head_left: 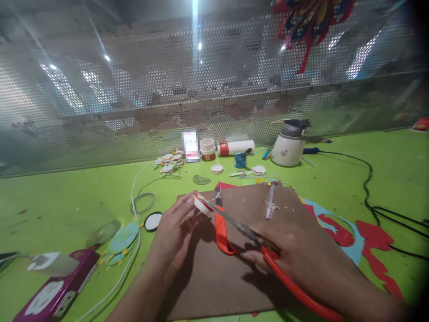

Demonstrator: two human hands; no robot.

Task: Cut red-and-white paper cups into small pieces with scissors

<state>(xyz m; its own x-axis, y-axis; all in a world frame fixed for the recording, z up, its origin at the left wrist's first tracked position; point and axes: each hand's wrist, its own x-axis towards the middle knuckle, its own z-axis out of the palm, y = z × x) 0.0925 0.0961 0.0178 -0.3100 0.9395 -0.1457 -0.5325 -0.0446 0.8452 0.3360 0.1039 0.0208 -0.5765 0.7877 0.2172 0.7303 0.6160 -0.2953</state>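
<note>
Paper cup piece [203,206], a short white band with a red edge, sits in the left hand [176,230], raised over the far part of the brown board [201,286] on the green desk [60,192]. The left hand's fingers [188,204] pinch it at its left side, while the right hand [284,250] has its fingers wrapped round the red handle of the scissors [250,232]. The blades reach the rim of the piece; whether paper lies between them is too small to tell. The piece looks very light, likely stiff along its rolled edge but soft across the wall, so a hard squeeze would probably flatten or crease it. Its surface may be smooth and a little slippery, though a light pinch should be enough. The best place to take hold seems to be the outer wall opposite the blades, thumb against fingertips, leaving the rim uncovered and the skin well apart from the cutting edges.
</note>
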